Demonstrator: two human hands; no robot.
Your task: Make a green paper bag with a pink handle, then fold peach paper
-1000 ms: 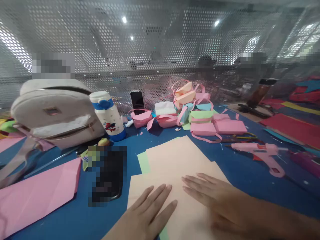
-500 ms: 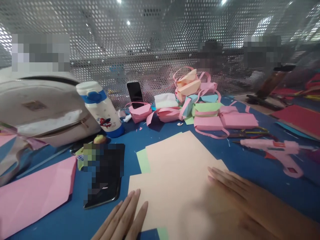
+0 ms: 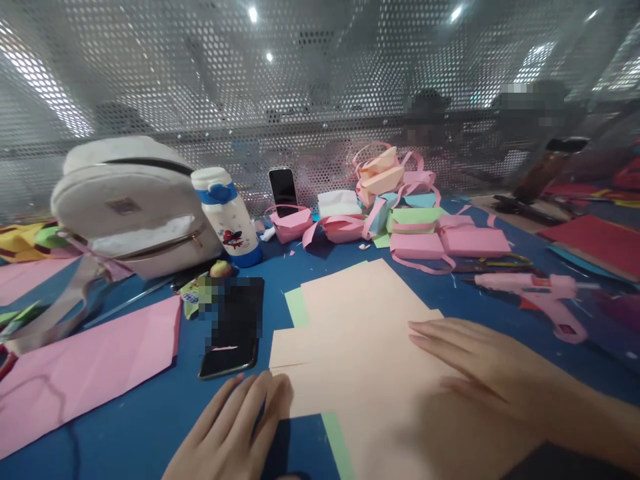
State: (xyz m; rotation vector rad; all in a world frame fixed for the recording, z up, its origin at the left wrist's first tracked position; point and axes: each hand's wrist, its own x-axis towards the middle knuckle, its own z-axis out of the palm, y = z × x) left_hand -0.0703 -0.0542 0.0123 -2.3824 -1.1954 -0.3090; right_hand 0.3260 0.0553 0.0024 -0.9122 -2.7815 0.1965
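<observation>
A cross-shaped peach paper sheet (image 3: pixel 360 347) lies flat, with light green paper (image 3: pixel 296 308) peeking out from under its edges. My right hand (image 3: pixel 485 367) rests on the sheet's right side, fingers stretched out and thumb apart. At the left flap is my left hand (image 3: pixel 233 427); its fingers are loosely bent, with the fingertips at the flap's edge and a gap beside the index finger. Nothing shows held in either hand. A short slit or fold line runs across the left flap just above my left fingertips. Shadow covers the sheet's lower right.
Left: black phone (image 3: pixel 235 333), pink folded paper (image 3: pixel 100 373), white backpack (image 3: pixel 145 207), water bottle (image 3: pixel 230 217). At the back, small paper bags (image 3: pixel 420 243) stand before a perforated metal screen (image 3: pixel 320 87). A pink glue gun (image 3: pixel 540 293) lies right. Blue table (image 3: pixel 135 433).
My left hand's fingers have gone from straight to bent at the flap's edge. My right hand has shifted slightly and its thumb now shows. The view has turned a little left.
</observation>
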